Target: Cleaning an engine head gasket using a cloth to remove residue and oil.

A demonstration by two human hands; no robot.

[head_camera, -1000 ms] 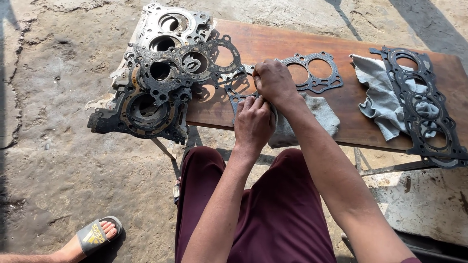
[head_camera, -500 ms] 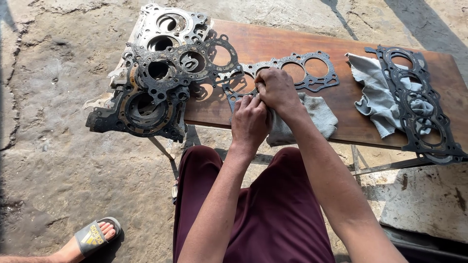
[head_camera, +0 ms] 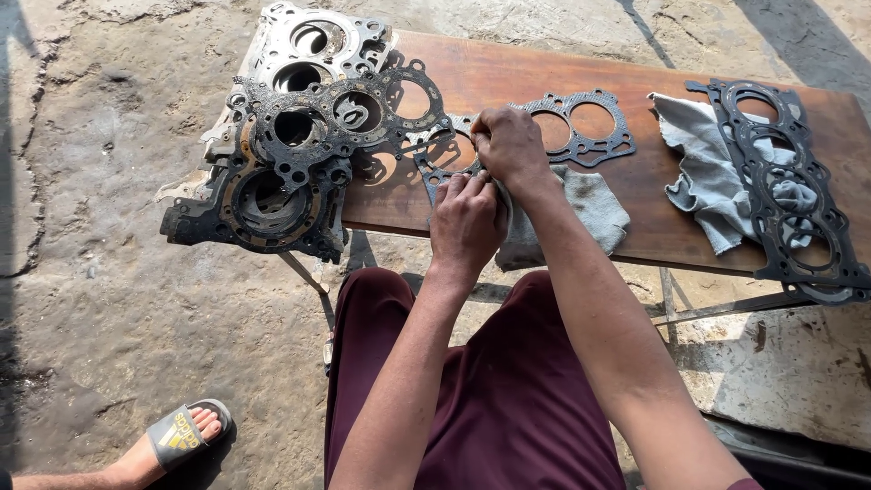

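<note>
Right now my left hand (head_camera: 465, 218) and right hand (head_camera: 510, 145) pinch the gasket (head_camera: 562, 127), fingers closed on it; rag (head_camera: 581, 213) at four o'clock, table (head_camera: 508, 77) beneath; wiping looks unfinished.

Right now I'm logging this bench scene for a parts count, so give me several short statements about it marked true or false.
1. Both hands, left hand and right hand, are on the head gasket at mid-bench. True.
2. A grey rag lies under the right forearm. True.
3. The wooden bench holds only one gasket. False: another dark gasket lies at its right end, and a stack of gaskets at its left.
4. The second rag lies on the ground. False: it lies on the bench, partly under the right-end gasket.
</note>
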